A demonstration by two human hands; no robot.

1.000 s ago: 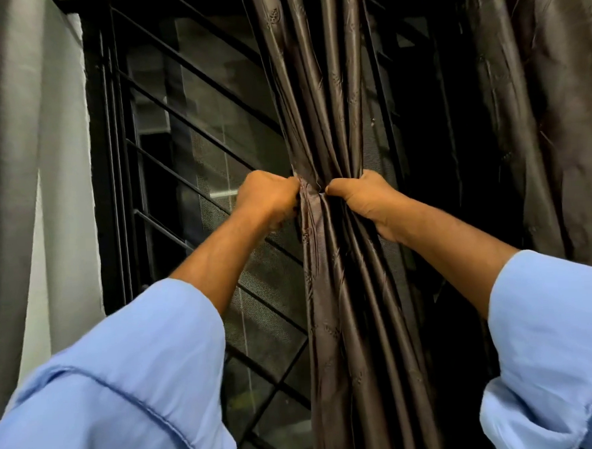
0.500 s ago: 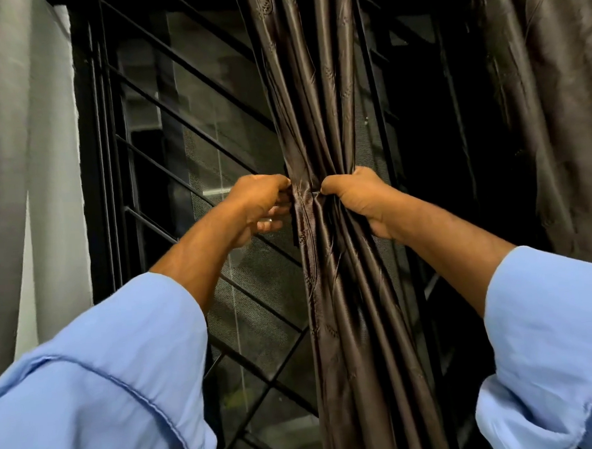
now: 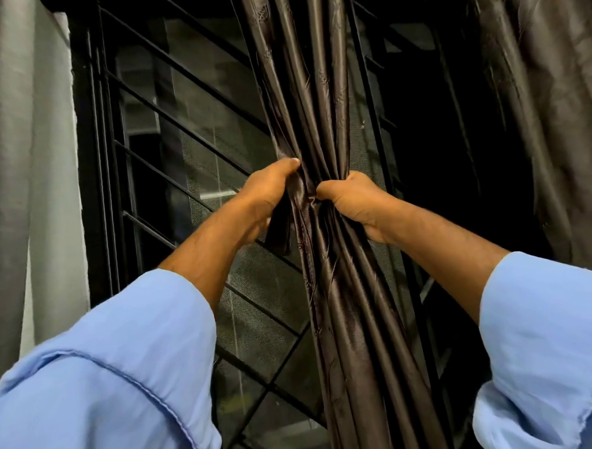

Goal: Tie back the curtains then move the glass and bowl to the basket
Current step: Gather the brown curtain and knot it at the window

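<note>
A dark brown satin curtain (image 3: pixel 318 85) hangs gathered into a narrow bundle in front of the window. My left hand (image 3: pixel 269 195) grips the bundle from the left at its waist, and a short dark strip of cloth (image 3: pixel 279 232) hangs down under that hand. My right hand (image 3: pixel 353 200) grips the same waist from the right, thumb pressed into the folds. Both hands almost touch. Neither a glass, a bowl nor a basket is in view.
Behind the curtain is a black window grille (image 3: pixel 180 134) with slanted bars and mesh. A grey curtain (image 3: pixel 21 170) hangs at the far left. Another dark brown curtain (image 3: pixel 556 107) hangs loose at the right.
My left hand has shifted round the bundle and now holds a hanging strip of cloth under it. Right hand keeps its grip at the waist. The view has tilted slightly.
</note>
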